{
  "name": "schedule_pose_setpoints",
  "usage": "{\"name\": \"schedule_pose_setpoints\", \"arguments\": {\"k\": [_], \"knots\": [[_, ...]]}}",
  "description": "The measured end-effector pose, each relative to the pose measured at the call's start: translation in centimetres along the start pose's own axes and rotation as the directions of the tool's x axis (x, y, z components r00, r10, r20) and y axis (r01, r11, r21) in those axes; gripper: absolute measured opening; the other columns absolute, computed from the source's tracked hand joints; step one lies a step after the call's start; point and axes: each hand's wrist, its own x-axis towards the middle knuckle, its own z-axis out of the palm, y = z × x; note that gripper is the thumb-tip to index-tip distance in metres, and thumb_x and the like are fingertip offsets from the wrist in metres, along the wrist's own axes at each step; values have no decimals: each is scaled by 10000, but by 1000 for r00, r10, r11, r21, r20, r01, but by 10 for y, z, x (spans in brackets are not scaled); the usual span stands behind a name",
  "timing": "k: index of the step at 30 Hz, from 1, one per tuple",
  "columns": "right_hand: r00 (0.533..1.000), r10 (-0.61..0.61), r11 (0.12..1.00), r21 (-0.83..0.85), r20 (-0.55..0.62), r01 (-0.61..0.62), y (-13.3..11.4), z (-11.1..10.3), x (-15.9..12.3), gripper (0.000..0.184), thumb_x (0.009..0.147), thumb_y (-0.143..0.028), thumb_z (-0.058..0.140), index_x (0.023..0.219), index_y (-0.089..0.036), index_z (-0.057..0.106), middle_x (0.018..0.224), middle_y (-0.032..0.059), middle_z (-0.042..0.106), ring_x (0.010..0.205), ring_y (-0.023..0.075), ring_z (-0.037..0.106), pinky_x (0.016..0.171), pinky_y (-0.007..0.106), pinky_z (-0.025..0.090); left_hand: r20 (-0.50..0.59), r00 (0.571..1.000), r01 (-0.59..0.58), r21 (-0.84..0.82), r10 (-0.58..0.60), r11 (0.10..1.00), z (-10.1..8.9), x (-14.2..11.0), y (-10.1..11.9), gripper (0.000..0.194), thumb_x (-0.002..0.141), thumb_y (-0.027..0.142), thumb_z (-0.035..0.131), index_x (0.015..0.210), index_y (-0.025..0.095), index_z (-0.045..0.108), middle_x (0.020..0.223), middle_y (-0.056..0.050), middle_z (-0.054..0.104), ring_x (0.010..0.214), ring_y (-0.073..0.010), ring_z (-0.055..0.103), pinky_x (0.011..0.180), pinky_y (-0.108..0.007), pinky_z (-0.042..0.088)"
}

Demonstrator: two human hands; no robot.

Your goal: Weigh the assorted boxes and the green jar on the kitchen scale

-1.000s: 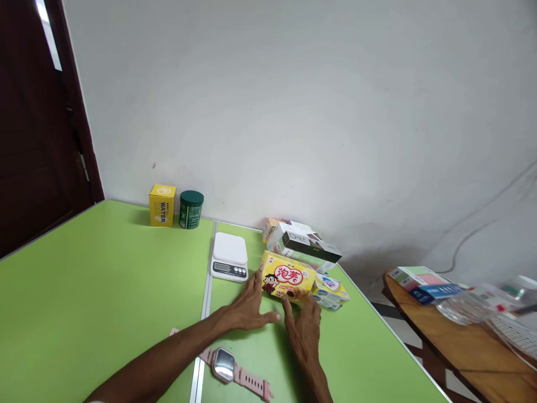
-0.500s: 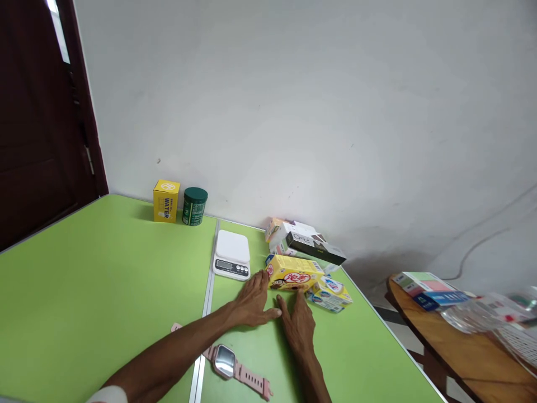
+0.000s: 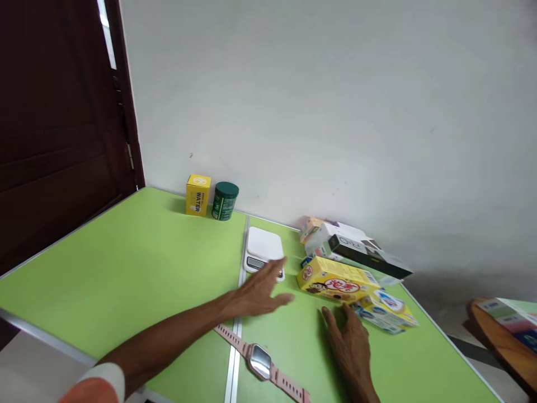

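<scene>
So the left hand (image 3: pixel 260 292) is empty, fingers spread over the front edge of the white kitchen scale (image 3: pixel 264 244). Right hand (image 3: pixel 350 341) is loosely open, not gripping anything, fingertips right by the yellow snack box (image 3: pixel 338 279), which sits on the green table (image 3: pixel 146 263) in front of the piled boxes (image 3: pixel 356 246). Pink watch (image 3: pixel 259 361) lies between the forearms.

Looks like a room in someone's home to me: a dark panelled wooden door (image 3: pixel 54 112) stands by a plain, scuffed white wall (image 3: pixel 293 112), with a green-topped table (image 3: pixel 138 263) against it and a wooden side table (image 3: pixel 495 336) nearby.
</scene>
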Motion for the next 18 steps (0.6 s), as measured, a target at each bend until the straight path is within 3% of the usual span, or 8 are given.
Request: {"name": "schedule_pose_setpoints", "arguments": {"k": [2,4,7,9,11,13,16,18], "knots": [[998,60,997,45,6,-60,-8,-12,-5,938,773,-835,435,1291,-80,636,1315,286,665,1167,456,625,1031,608,453,-302,953,30,76,-5,997,-44,-13,-28,805,937,464,617,1619,228,261,1604,-161,419,1500,-327,402,1247,-536,345],[998,56,995,89,-20,-54,-25,-24,-10,820,816,-788,470,1250,-122,667,1271,248,699,1086,420,667,984,582,488,-578,815,150,137,-44,979,-91,-23,-65,763,917,396,636,1575,197,305,1548,-196,440,1474,-343,417,1220,-570,360],[991,-124,975,178,-52,131,-72,-29,-12,661,840,-739,550,1136,-173,720,1216,197,736,1037,377,693,945,521,525,-774,618,356,120,-137,927,-147,-26,-118,863,838,352,721,1552,127,290,1552,-246,381,1501,-384,352,1242,-588,294],[961,-271,923,296,52,244,-118,-17,-10,571,851,-698,603,1078,-192,739,1174,170,757,1008,348,713,911,480,557,-823,519,453,34,-232,891,-169,-20,-145,972,775,355,785,1554,103,262,1559,-263,356,1516,-413,313,1249,-595,266],[887,-397,855,447,236,263,-167,11,-6,498,877,-654,626,1071,-211,746,1162,146,767,1010,326,728,891,460,585,-824,465,497,-59,-323,866,-179,-8,-163,1071,730,379,830,1566,91,226,1563,-274,352,1520,-426,307,1248,-584,273],[788,-476,787,589,392,182,-213,52,-3,491,893,-634,637,1154,-229,734,1266,140,741,1094,327,724,926,475,593,-812,445,512,-117,-379,851,-183,6,-175,1149,700,414,860,1578,83,197,1567,-286,358,1516,-426,322,1244,-567,289],[732,-495,722,691,468,46,-265,126,3,665,872,-692,632,1340,-221,661,1457,167,632,1303,350,633,1087,539,507,-830,415,529,-114,-373,841,-188,24,-187,1220,658,456,894,1584,83,193,1559,-300,385,1499,-434,354,1227,-572,307],[736,-483,699,715,474,-2,-288,173,9,851,827,-753,634,1464,-193,567,1565,191,518,1406,370,543,1141,558,453,-856,383,568,-79,-348,819,-195,31,-193,1241,636,464,907,1582,85,201,1539,-306,417,1480,-445,383,1210,-587,317]]}}
